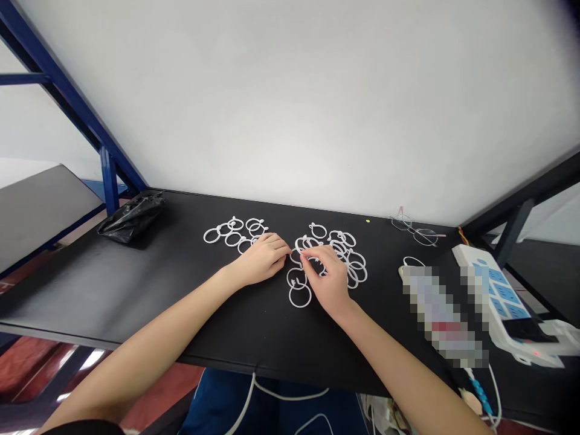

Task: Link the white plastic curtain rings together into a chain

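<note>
My right hand [327, 275] is closed in a pinch on the edge of a white plastic curtain ring [295, 256]. Just left of it, my left hand [266, 260] has its fingers bent and pressed together, the tips at that same ring's left side. Several loose white rings with small knobs lie in a group [356, 266] around and behind my right hand. Two overlapping rings [299, 295] rest in front of the hands. To the left, a second group of white rings [233, 239] is spread out, partly hidden by my left hand.
The black table [217, 338] stands against a white wall. At its far left lies a black plastic bag [133, 217]. On the right are eyeglasses [425, 236], a blurred-out phone-like object [441, 314] on a cable, and a white power strip [496, 293].
</note>
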